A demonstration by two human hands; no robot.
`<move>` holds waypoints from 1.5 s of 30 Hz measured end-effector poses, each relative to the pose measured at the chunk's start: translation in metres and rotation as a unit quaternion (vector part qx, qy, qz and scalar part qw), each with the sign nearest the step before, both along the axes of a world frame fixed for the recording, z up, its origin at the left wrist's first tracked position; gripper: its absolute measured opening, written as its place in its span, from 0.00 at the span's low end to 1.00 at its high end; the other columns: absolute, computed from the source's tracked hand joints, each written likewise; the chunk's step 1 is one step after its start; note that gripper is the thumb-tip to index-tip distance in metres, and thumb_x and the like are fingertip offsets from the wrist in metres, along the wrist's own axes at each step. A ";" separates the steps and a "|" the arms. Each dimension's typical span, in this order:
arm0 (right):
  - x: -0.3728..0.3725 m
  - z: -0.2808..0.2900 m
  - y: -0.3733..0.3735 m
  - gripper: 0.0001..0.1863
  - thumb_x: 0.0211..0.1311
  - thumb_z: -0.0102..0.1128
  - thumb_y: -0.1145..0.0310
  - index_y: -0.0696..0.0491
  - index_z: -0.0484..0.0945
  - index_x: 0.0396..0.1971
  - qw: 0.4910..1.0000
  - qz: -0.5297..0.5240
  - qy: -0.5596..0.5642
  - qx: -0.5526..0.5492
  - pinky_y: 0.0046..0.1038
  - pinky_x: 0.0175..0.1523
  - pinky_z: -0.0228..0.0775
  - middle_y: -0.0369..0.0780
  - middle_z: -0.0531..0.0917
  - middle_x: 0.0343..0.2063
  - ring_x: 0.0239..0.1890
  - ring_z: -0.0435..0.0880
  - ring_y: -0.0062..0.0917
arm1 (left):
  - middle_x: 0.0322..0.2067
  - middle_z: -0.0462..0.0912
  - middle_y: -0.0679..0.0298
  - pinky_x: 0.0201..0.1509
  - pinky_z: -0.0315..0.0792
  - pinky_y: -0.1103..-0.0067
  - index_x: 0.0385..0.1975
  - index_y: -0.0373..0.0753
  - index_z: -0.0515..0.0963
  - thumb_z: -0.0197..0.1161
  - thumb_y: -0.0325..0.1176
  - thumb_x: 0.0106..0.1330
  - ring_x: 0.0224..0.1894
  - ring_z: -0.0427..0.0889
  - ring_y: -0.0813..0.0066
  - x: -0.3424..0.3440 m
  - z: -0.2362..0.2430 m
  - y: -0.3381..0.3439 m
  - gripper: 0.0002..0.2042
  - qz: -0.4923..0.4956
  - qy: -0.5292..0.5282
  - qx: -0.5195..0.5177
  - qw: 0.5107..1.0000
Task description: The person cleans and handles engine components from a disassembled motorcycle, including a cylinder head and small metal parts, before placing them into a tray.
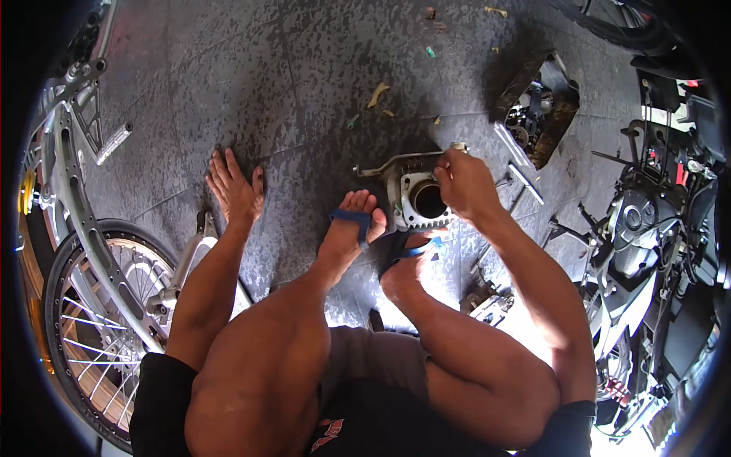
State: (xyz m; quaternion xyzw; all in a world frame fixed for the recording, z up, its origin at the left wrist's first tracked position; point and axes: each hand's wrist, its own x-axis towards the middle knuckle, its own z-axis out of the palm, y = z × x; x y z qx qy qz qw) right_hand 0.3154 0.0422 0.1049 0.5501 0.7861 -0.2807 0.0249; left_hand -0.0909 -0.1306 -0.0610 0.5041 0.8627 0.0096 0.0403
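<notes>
A metal engine cylinder block (402, 199) with a round dark bore stands on the floor just beyond my feet. My right hand (466, 183) is closed at its far right corner, fingers curled around a thin metal bar (375, 171). This bar runs along the block's far side and pokes out to the left; a silver end shows past my fingers. What lies under the fingertips is hidden. On the floor to the left, my left hand (234, 188) rests palm down with its fingers spread, holding nothing.
Beyond the block to the right lies an open tray (560, 126) of metal parts, with silver bars (521, 164) beside it. A partly stripped motorcycle (636, 221) stands at right. A metal frame (67, 160) and spoked wheel (57, 305) are at left. Yellowish scraps (378, 94) litter the floor.
</notes>
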 end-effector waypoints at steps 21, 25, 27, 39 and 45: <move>-0.001 -0.002 0.008 0.09 0.65 0.60 0.67 0.58 0.81 0.36 1.000 0.000 -0.023 0.013 0.48 0.48 0.76 0.53 0.86 0.33 0.40 0.85 0.53 | 0.79 0.43 0.49 0.82 0.34 0.52 0.80 0.44 0.45 0.46 0.64 0.74 0.81 0.41 0.48 -0.008 0.002 -0.001 0.42 -0.029 -0.029 0.004 0.999; -0.014 -0.001 0.004 0.09 0.65 0.59 0.67 0.58 0.80 0.37 1.000 0.011 -0.014 -0.002 0.47 0.49 0.76 0.53 0.86 0.34 0.40 0.85 0.52 | 0.79 0.43 0.49 0.81 0.34 0.51 0.80 0.44 0.45 0.45 0.65 0.75 0.81 0.41 0.48 -0.012 0.002 -0.007 0.42 -0.029 -0.023 0.008 0.999; -0.007 0.003 0.003 0.09 0.64 0.60 0.67 0.58 0.81 0.37 1.000 0.009 -0.018 0.000 0.48 0.48 0.76 0.53 0.86 0.34 0.40 0.85 0.53 | 0.79 0.43 0.50 0.81 0.34 0.52 0.80 0.44 0.45 0.44 0.64 0.75 0.81 0.41 0.48 -0.010 0.002 -0.011 0.42 -0.025 -0.033 -0.001 0.999; -0.001 -0.001 0.006 0.08 0.63 0.59 0.68 0.58 0.80 0.35 0.999 0.044 0.009 0.029 0.49 0.46 0.75 0.53 0.84 0.32 0.38 0.84 0.53 | 0.80 0.43 0.51 0.82 0.34 0.53 0.80 0.44 0.46 0.45 0.65 0.74 0.81 0.42 0.48 -0.010 0.001 -0.008 0.42 -0.039 -0.015 0.010 0.999; 0.003 -0.003 0.006 0.08 0.63 0.59 0.69 0.58 0.80 0.35 1.000 0.022 -0.007 0.010 0.49 0.45 0.75 0.53 0.84 0.30 0.36 0.84 0.54 | 0.79 0.45 0.50 0.81 0.35 0.52 0.79 0.43 0.47 0.47 0.65 0.73 0.81 0.42 0.47 -0.008 0.000 -0.004 0.43 -0.036 -0.017 0.018 0.999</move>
